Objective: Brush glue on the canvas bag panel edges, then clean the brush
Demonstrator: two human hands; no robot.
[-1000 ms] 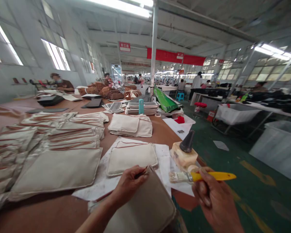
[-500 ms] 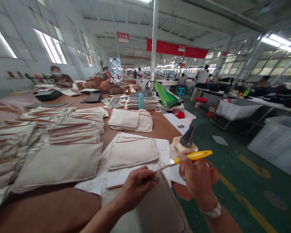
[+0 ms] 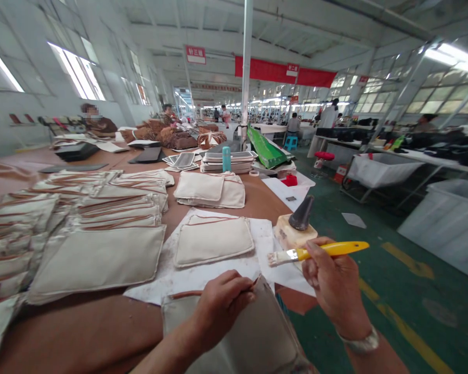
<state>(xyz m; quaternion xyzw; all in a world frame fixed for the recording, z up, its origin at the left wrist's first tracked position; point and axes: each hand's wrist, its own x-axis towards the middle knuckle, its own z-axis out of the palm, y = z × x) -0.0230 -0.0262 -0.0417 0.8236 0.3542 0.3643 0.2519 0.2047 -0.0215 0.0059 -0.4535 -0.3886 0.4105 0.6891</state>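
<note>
The left grip [image 3: 225,305] pinches a pouch [image 3: 259,330], the right grip [image 3: 335,280] a brush [image 3: 341,248].

Yellow-handled brush [image 3: 337,249], bristles [image 3: 276,258] perhaps whitish; beige pouch [image 3: 263,324].

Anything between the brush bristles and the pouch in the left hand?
Head view: just a gap between the bristles and the pouch in the left hand, with white paper showing behind.

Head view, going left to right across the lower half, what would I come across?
Piled beige pouches, the left hand, the bristles of the yellow-handled brush, the right hand gripping it, the white bin.
</note>
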